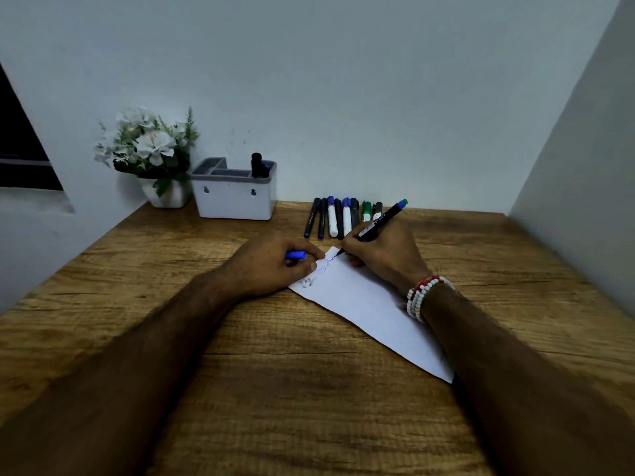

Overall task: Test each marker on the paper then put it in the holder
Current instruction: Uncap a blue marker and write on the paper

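Note:
A white sheet of paper (364, 304) lies slanted on the wooden table, with small scribbles near its far corner. My right hand (381, 255) grips a black marker (381, 219) with a blue-green end, its tip touching the paper's far corner. My left hand (271, 266) rests on the paper's left edge and holds a blue cap (295, 255) in its curled fingers. A row of several markers (338, 218) lies behind my hands. The white holder (233, 197) with a grey rim stands at the back, with two dark markers (258, 164) upright in its right compartment.
A white pot of white flowers (151, 152) stands left of the holder against the back wall. A side wall (584, 166) closes the table on the right. The wooden table (275, 389) reaches toward me between my forearms.

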